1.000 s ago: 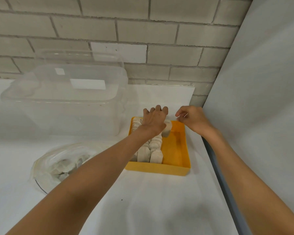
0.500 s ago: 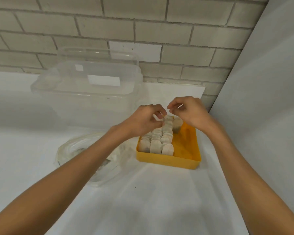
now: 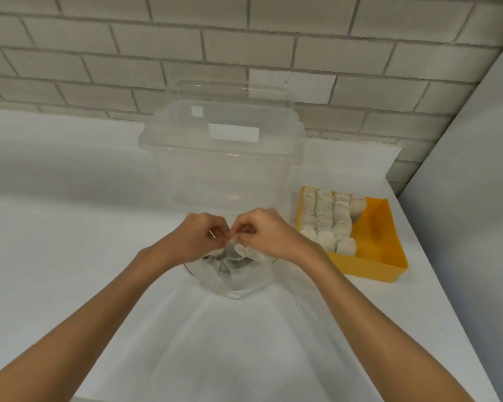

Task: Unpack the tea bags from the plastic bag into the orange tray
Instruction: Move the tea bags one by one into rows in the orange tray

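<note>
A clear plastic bag holding several pale tea bags lies on the white counter in the middle of the view. My left hand and my right hand meet above its top, fingers curled, each pinching the bag's plastic edge. To the right sits the orange tray, with rows of round tea bags filling its left part. The tray's right part shows bare orange floor.
A large clear plastic storage box with its lid on stands just behind the bag, against the grey brick wall. A grey panel rises to the right of the tray. The white counter stretches left and toward me.
Both hands left the orange tray and moved left to the plastic bag, where they now pinch its top. The view swung left, so the tray now sits at the right.
</note>
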The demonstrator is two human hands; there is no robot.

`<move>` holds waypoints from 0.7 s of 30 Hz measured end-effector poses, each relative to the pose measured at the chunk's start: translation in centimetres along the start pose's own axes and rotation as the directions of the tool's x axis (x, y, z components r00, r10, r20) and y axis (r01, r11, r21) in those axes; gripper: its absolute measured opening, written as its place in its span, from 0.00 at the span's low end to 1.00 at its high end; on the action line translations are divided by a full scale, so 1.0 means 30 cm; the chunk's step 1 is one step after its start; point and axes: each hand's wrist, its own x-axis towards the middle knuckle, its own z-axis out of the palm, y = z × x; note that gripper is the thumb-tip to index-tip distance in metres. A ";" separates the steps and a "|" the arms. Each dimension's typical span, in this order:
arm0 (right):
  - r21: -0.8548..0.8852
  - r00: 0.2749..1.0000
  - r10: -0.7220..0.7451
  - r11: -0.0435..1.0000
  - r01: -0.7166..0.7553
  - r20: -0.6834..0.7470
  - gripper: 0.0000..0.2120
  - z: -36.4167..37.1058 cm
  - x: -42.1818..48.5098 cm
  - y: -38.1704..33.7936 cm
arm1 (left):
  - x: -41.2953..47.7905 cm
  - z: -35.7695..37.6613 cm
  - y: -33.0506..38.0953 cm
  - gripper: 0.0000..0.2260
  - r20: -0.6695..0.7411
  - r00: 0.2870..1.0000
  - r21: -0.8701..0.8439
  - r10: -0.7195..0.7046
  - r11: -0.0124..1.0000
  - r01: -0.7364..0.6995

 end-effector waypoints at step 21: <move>0.126 0.912 0.230 0.972 -0.198 -0.340 0.05 0.183 -0.012 0.060 | -0.040 0.086 -0.072 0.11 -0.140 0.986 -0.360 -0.093 0.932 0.037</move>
